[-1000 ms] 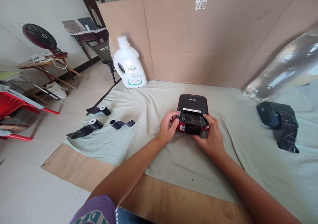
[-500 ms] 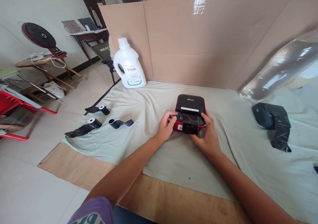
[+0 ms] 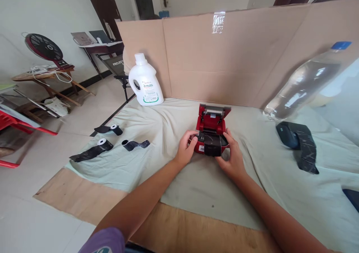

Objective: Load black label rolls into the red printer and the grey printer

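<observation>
The head view shows a red-and-black box-shaped printer (image 3: 212, 131) standing on a pale green cloth (image 3: 190, 187) spread over a brown wooden counter (image 3: 179, 223), its lid tilted up at the back over a red interior. The left hand (image 3: 186, 147) has its grip on the printer's left side, thumb toward the near edge; the right hand (image 3: 232, 156) has its grip on the right side. Between them, a black marbled strip (image 3: 212, 146) hangs over the printer's front. To the left lie two black paper rolls with white cores (image 3: 105, 144) and a curled black strip (image 3: 135, 144). Behind them, a white plastic jug (image 3: 147, 82) stands beside a brown cardboard panel (image 3: 224, 58). On the right are a clear plastic bottle with a blue cap (image 3: 305, 83), leaning, and a black rounded device (image 3: 288, 136) trailing another marbled strip (image 3: 307, 148).
</observation>
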A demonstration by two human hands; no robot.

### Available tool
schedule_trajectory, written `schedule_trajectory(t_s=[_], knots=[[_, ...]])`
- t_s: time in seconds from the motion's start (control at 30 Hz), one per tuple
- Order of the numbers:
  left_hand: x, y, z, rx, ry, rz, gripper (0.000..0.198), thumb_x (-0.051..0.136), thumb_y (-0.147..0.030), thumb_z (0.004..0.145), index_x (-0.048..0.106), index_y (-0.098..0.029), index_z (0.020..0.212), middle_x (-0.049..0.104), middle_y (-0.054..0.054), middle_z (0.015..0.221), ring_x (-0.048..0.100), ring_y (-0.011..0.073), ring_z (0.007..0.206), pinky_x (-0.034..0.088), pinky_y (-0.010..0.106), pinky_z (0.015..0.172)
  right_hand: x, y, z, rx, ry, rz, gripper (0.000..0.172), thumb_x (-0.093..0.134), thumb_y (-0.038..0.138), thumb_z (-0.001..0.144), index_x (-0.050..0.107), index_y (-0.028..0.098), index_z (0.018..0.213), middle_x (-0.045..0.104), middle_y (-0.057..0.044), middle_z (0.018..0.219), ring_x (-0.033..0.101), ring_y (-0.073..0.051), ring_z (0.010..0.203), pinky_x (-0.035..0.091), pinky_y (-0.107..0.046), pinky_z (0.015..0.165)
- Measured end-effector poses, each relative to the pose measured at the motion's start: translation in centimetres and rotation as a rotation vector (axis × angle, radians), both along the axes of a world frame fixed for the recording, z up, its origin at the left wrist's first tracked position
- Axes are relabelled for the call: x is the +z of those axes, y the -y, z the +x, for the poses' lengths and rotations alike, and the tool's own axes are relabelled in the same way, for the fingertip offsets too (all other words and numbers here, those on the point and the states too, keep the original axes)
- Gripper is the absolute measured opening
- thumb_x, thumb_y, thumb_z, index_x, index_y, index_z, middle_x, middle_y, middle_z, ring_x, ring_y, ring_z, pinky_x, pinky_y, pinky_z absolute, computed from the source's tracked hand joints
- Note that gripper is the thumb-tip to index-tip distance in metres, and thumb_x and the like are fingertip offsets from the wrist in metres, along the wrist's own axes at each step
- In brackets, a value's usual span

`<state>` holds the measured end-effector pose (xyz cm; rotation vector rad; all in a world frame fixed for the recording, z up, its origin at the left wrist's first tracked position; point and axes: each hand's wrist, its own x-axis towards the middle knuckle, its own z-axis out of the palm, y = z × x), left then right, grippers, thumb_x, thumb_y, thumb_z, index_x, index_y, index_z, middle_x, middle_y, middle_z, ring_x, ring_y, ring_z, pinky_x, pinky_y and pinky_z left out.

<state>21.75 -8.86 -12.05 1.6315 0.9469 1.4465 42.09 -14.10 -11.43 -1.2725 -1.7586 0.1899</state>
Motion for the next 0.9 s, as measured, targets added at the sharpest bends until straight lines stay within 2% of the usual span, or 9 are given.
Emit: schedule_trajectory(t_s=[0.1, 0.17, 0.27, 0.33, 0.43, 0.5, 0.6, 0.73, 0.9], knots=[[0.3, 0.0, -0.1, -0.01, -0.002, -0.012, 0.029, 0.047, -0.042, 0.1, 0.063, -0.021, 0.113, 0.064, 0.005, 0.106, 0.059, 0.0178, 0.095, 0.047, 0.029, 0.087, 0.4, 0.1, 0.9, 0.092, -0.097, -0.014, 0.064, 0.049, 0.018, 0.085, 0.043, 0.027, 0.148, 0.041, -0.007, 0.157, 0.046, -0.028, 0.137, 0.049, -0.045, 0.1], [0.4, 0.0, -0.1, -0.015, 0.008, -0.018, 0.029, 0.047, -0.041, 0.1, 0.064, -0.021, 0.113, 0.065, 0.006, 0.108, 0.059, 0.0182, 0.097, 0.047, 0.03, 0.089, 1.2, -0.5, 1.7, 0.128, -0.142, 0.007, 0.057, 0.042, 0.014, 0.084, 0.056, 0.028, 0.138, 0.05, -0.004, 0.15, 0.051, -0.026, 0.132, 0.049, -0.043, 0.098], [0.2, -0.1, -0.1, -0.02, 0.023, -0.033, 0.03, 0.047, -0.04, 0.1, 0.064, -0.021, 0.114, 0.065, 0.006, 0.106, 0.059, 0.0183, 0.095, 0.048, 0.031, 0.09, 3.8, -3.2, 2.6, 0.065, -0.1, -0.04, 0.04, 0.041, 0.018, 0.087, 0.07, 0.025, 0.113, 0.07, -0.005, 0.124, 0.065, -0.024, 0.108, 0.052, -0.039, 0.089], [0.1, -0.2, 0.0, -0.026, 0.034, -0.044, 0.029, 0.048, -0.039, 0.099, 0.065, -0.02, 0.114, 0.066, 0.006, 0.106, 0.06, 0.0186, 0.095, 0.048, 0.031, 0.091, 6.0, -6.0, 2.4, 0.018, 0.065, -0.204, 0.033, 0.046, 0.023, 0.087, 0.074, 0.024, 0.105, 0.076, -0.005, 0.104, 0.069, -0.023, 0.092, 0.053, -0.037, 0.083], [0.0, -0.3, 0.1, -0.028, 0.043, -0.055, 0.029, 0.049, -0.037, 0.099, 0.065, -0.019, 0.115, 0.067, 0.007, 0.105, 0.06, 0.0186, 0.093, 0.049, 0.032, 0.091, 9.1, -10.6, 0.6, 0.093, 0.426, -0.479, 0.026, 0.058, 0.022, 0.079, 0.076, 0.024, 0.097, 0.077, -0.005, 0.098, 0.07, -0.024, 0.089, 0.053, -0.034, 0.081], [0.0, -0.3, 0.1, -0.025, 0.031, -0.061, 0.029, 0.048, -0.035, 0.099, 0.065, -0.019, 0.116, 0.067, 0.007, 0.104, 0.06, 0.0183, 0.092, 0.05, 0.033, 0.091, 10.3, -12.8, -1.0, 0.134, 0.609, -0.641, 0.021, 0.067, 0.019, 0.071, 0.077, 0.024, 0.088, 0.077, -0.005, 0.091, 0.071, -0.025, 0.087, 0.052, -0.032, 0.078], [0.2, -0.2, 0.0, -0.022, 0.015, -0.051, 0.028, 0.049, -0.032, 0.099, 0.065, -0.019, 0.117, 0.066, 0.006, 0.104, 0.059, 0.0181, 0.091, 0.051, 0.033, 0.09, 10.9, -14.4, -2.9, 0.138, 0.786, -0.798, 0.013, 0.073, 0.017, 0.065, 0.075, 0.022, 0.076, 0.074, -0.005, 0.076, 0.07, -0.024, 0.077, 0.051, -0.03, 0.069], [0.5, -0.2, 0.0, -0.02, -0.008, -0.023, 0.027, 0.049, -0.03, 0.098, 0.065, -0.019, 0.117, 0.066, 0.006, 0.103, 0.06, 0.0175, 0.091, 0.051, 0.032, 0.09, 11.0, -13.9, -4.0, 0.127, 0.872, -0.774, 0.006, 0.074, 0.019, 0.065, 0.071, 0.019, 0.07, 0.07, -0.006, 0.073, 0.067, -0.023, 0.071, 0.048, -0.03, 0.065], [0.8, -0.3, -0.2, -0.008, -0.039, 0.01, 0.027, 0.051, -0.029, 0.096, 0.066, -0.02, 0.116, 0.065, 0.005, 0.102, 0.059, 0.017, 0.088, 0.051, 0.031, 0.088, 12.2, -12.2, -6.4, 0.131, 0.622, -0.502, 0.022, 0.074, 0.032, 0.07, 0.072, 0.02, 0.088, 0.071, -0.007, 0.082, 0.066, -0.023, 0.076, 0.05, -0.031, 0.071]])
